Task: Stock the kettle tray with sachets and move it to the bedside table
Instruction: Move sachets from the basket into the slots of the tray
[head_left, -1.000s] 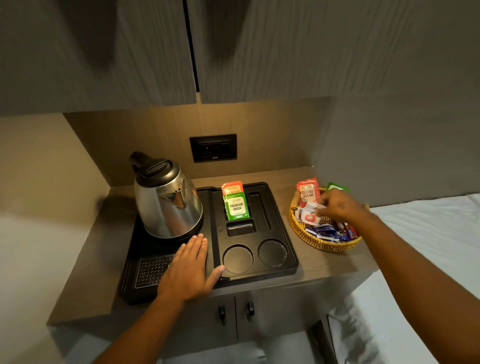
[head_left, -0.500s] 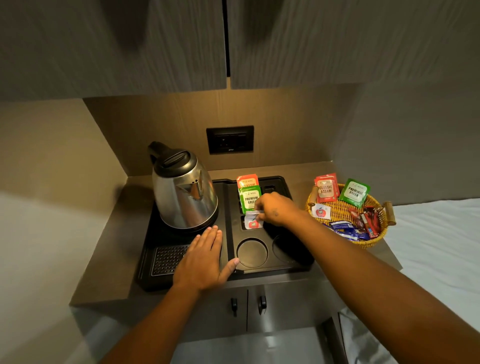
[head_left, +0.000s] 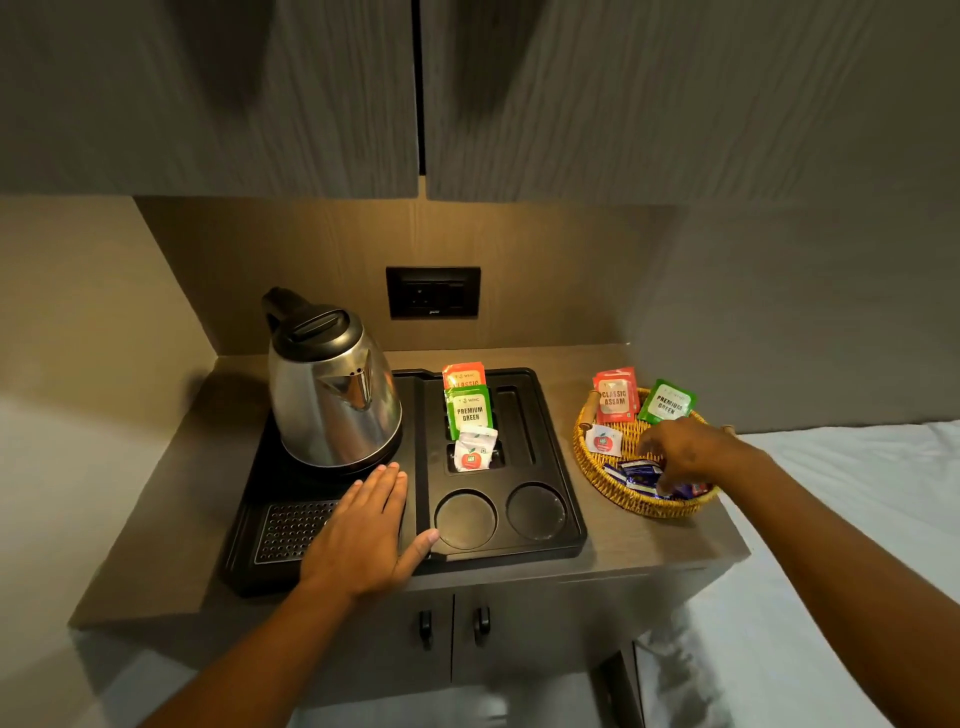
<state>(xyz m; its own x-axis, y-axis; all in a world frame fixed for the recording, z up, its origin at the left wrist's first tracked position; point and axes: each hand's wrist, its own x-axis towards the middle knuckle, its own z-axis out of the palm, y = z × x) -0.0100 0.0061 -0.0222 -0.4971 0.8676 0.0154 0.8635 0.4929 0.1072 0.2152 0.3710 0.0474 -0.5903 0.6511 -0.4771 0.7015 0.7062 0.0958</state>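
Here, right hand (head_left: 685, 454) reaching into wicker basket (head_left: 613, 491), fingertips hidden among blue sachets (head_left: 640, 474), grip unclear, left hand (head_left: 363, 535) flat, fingers spread, on kettle tray (head_left: 558, 447), near worktop (head_left: 670, 545) edge.

Warm downlight from under upper cabinets (head_left: 311, 93), brightest on far wall around socket (head_left: 432, 292). Tabletop (head_left: 171, 499) lit mid-tone, dimmer at left. Glare streaks on steel kettle (head_left: 337, 400). Soft shadow left of kettle. Bed sheet (head_left: 841, 519) cooler, greyish. Wide-angle bending at edges; cabinet fronts smeared, right hand (head_left: 685, 452) slightly blurred.
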